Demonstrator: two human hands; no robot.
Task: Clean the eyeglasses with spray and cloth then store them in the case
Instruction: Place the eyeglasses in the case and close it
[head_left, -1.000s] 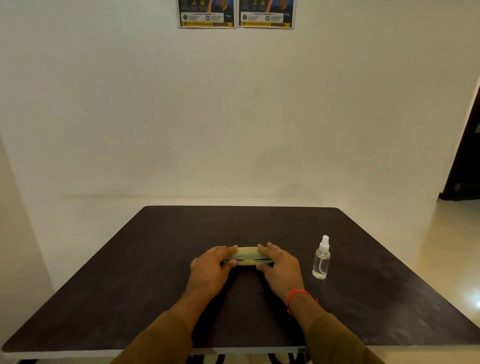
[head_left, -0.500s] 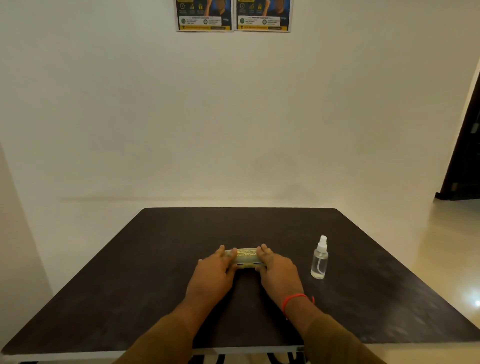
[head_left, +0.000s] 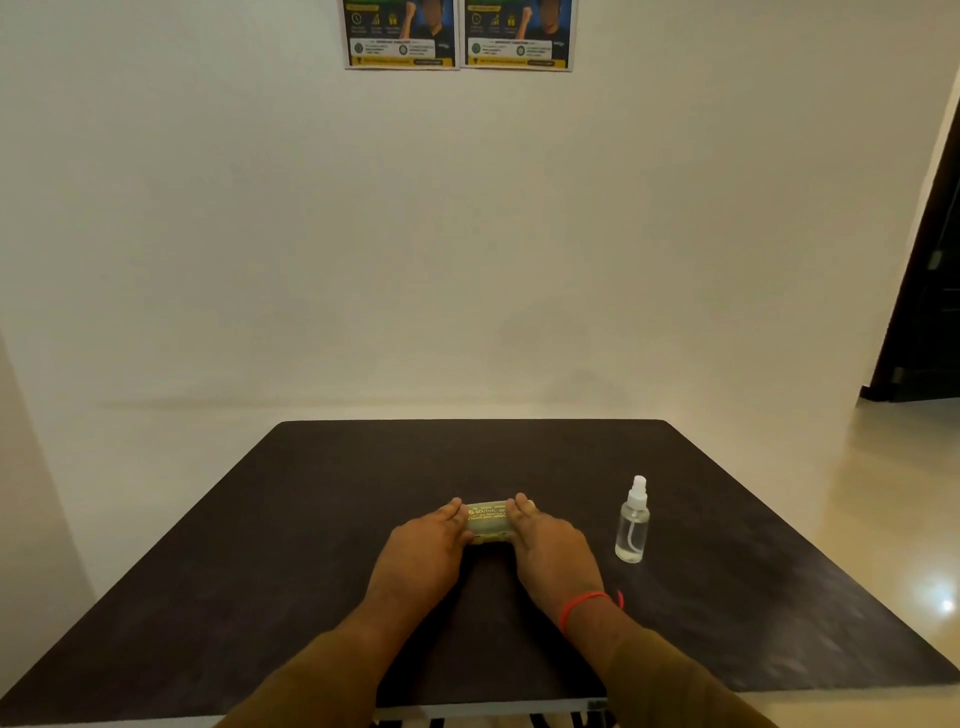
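A pale green eyeglass case (head_left: 486, 522) with printed lettering on its lid lies shut in the middle of the dark table (head_left: 260, 545). My left hand (head_left: 423, 556) rests over its left end and my right hand (head_left: 553, 553) over its right end, fingers pressed on the lid. A red thread circles my right wrist. A small clear spray bottle (head_left: 632, 525) with a white nozzle stands upright to the right of my right hand, apart from it. The eyeglasses and the cloth are not in sight.
The table stands against a white wall (head_left: 467, 260) with two posters (head_left: 457, 36) high up. A dark doorway (head_left: 930, 260) opens at the far right over a shiny floor (head_left: 857, 493).
The case showed a dark gap along its front a second ago and is closed now. Both hands have slid inward along the lid, so less of the case shows between them.
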